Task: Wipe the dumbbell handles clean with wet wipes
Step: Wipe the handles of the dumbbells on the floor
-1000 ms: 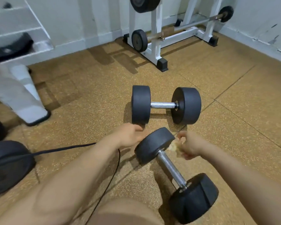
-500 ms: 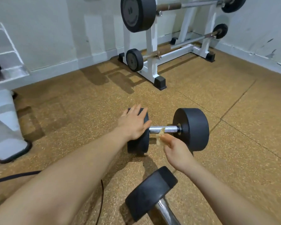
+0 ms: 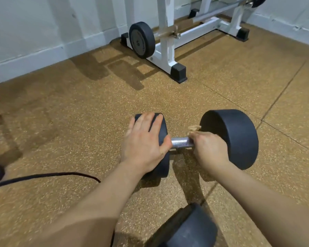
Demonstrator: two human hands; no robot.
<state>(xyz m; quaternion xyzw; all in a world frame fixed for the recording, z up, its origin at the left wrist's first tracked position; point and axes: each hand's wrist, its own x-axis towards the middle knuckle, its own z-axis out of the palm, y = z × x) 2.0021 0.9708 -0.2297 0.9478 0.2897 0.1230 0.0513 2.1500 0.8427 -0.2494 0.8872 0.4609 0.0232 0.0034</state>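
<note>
Plate (image 3: 141,40) on rack: lettering too blurred to read. Dumbbell (image 3: 228,138) on floor (image 3: 78,122), mid-frame, long axis L–R across view. L hand (image 3: 144,143) flat, fingers straight, on its left head; R hand (image 3: 209,148) curled round handle (image 3: 179,142) w/ wipe (image 3: 194,128).

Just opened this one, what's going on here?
A person is cleaning a dumbbell on the floor. The left hand lies flat on its left head, steadying it. The right hand is wrapped round the right end of the handle, with a wipe bunched in its grip. A second dumbbell lies nearer the person, untouched.
</note>
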